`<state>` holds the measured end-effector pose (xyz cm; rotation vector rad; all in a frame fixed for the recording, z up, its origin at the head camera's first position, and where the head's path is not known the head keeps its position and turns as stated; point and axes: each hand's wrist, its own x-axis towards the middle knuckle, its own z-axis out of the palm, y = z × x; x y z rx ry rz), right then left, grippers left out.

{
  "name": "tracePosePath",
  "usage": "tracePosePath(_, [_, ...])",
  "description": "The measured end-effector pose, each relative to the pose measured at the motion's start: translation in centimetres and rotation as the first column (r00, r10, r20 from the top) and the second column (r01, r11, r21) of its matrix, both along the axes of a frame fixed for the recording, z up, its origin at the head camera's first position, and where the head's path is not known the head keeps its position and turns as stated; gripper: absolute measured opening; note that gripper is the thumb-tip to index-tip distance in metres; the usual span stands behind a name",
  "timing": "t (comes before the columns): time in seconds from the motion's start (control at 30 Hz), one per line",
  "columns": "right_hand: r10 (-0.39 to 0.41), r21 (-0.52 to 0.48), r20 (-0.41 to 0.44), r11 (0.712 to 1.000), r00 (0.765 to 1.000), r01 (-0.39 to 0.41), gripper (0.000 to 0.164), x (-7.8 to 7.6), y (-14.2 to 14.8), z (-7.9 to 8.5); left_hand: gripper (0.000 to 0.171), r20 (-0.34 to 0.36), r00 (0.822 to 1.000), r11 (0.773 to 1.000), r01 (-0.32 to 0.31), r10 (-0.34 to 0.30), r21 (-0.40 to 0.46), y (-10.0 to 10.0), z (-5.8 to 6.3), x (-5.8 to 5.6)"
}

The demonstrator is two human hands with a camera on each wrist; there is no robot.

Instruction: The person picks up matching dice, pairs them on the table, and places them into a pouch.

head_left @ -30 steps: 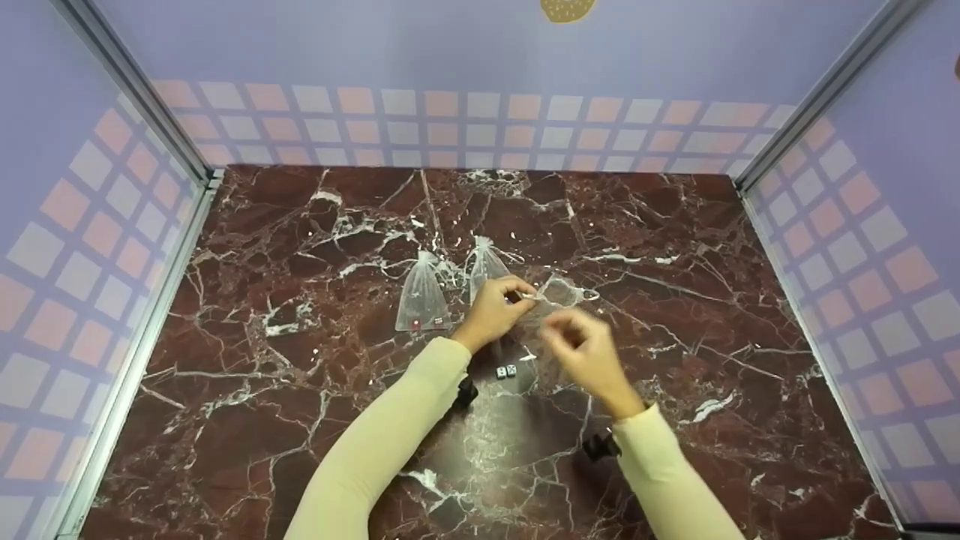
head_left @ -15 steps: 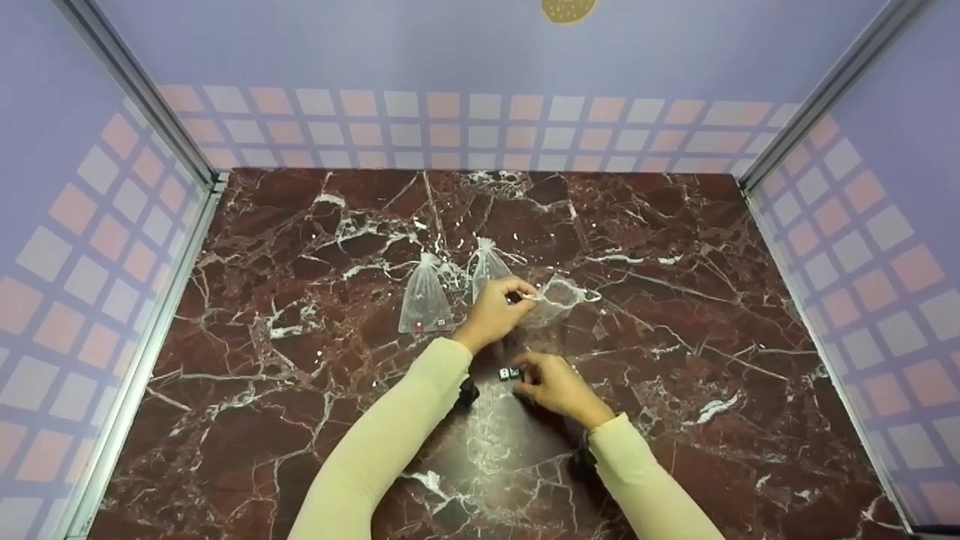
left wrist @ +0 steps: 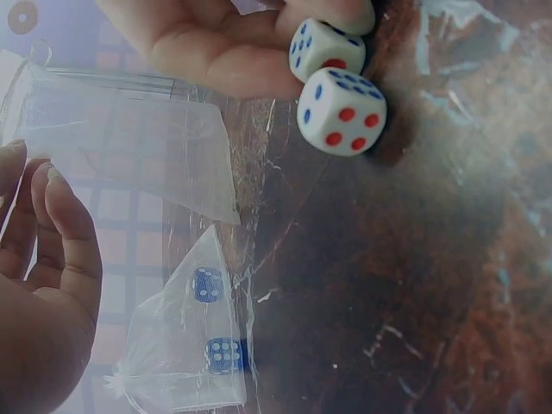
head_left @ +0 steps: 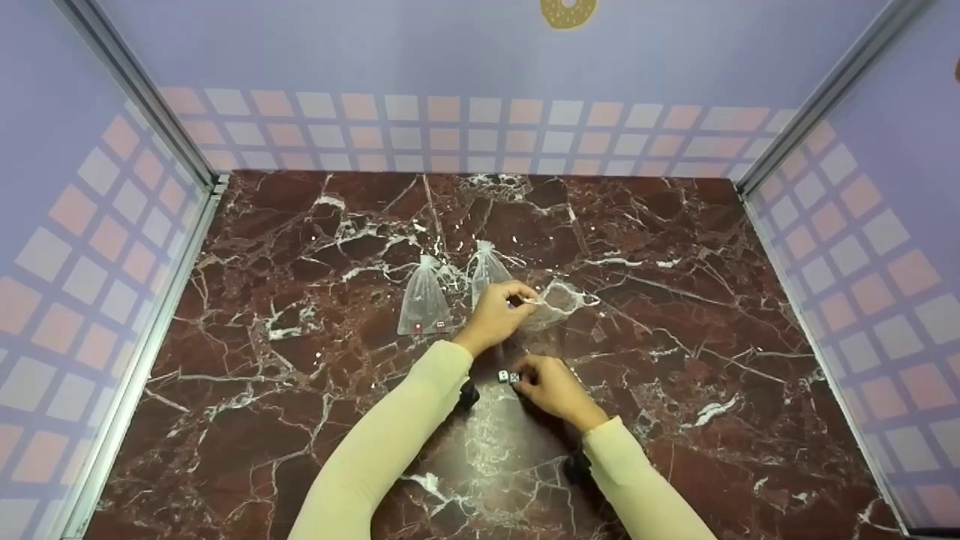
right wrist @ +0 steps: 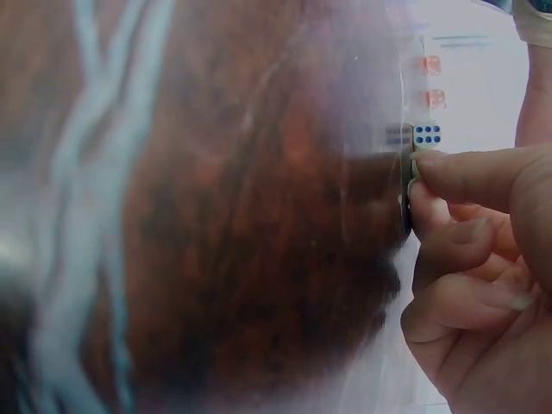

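Observation:
My left hand (head_left: 496, 311) pinches the rim of a sheer white drawstring pouch (head_left: 547, 319), whose mouth stands open to the right. In the left wrist view, the pouch's mesh (left wrist: 172, 151) hangs beyond the left fingers. Two white dice lie side by side on the table in front of it. The left one, a die (head_left: 503, 376) with blue and red pips, stands free. My right hand (head_left: 553, 386) has thumb and fingertips around the other die (left wrist: 315, 47), which is partly covered by the fingers in the right wrist view.
A tied pouch (head_left: 424, 296) with red dice lies to the left. Beside it, another tied pouch (head_left: 486, 270) is partly behind my left hand; blue dice (left wrist: 208, 285) show through it. Patterned panels (head_left: 480, 60) wall the marbled table (head_left: 300, 420) at the back and sides.
My right hand has come down from the pouch's mouth to the two white dice and closed its fingertips on the right one. The left hand keeps its hold on the rim.

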<state>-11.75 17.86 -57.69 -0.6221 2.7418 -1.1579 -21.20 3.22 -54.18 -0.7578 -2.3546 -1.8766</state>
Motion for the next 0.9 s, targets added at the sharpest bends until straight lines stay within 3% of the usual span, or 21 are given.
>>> tracePosePath(0.27, [0.025, -0.124, 0.062, 0.992, 0.998, -0.017, 0.013, 0.4, 0.1, 1.9, 0.005, 0.017, 1.0, 1.0, 0.004, -0.004, 0.008, 0.1, 0.0, 0.0])
tracePosePath(0.57, [-0.002, -0.158, -0.055, 0.987, 0.998, -0.007, 0.015, 0.3, 0.4, 5.2, 0.004, 0.01, 1.0, 1.0, 0.014, -0.014, 0.015, 0.2, 0.4, 0.3])
tracePosePath(0.6, [-0.006, -0.162, -0.07, 0.987, 0.998, -0.005, 0.015, 0.2, 0.5, 5.5, 0.004, 0.003, 1.0, 1.0, 0.013, -0.013, 0.008, 0.2, -0.1, 0.0])
tracePosePath(0.8, [-0.106, -0.215, -0.12, 0.973, 0.987, 0.079, 0.016, -0.7, 1.3, 7.6, 0.005, 0.012, 1.0, 1.0, 0.013, -0.013, -0.004, 0.1, 0.1, 0.0])
tracePosePath(0.9, [-0.182, -0.262, -0.16, 0.955, 0.97, 0.136, 0.016, -1.2, 1.9, 8.2, 0.005, 0.022, 1.0, 1.0, 0.013, -0.013, -0.01, 0.0, 0.1, 0.0])
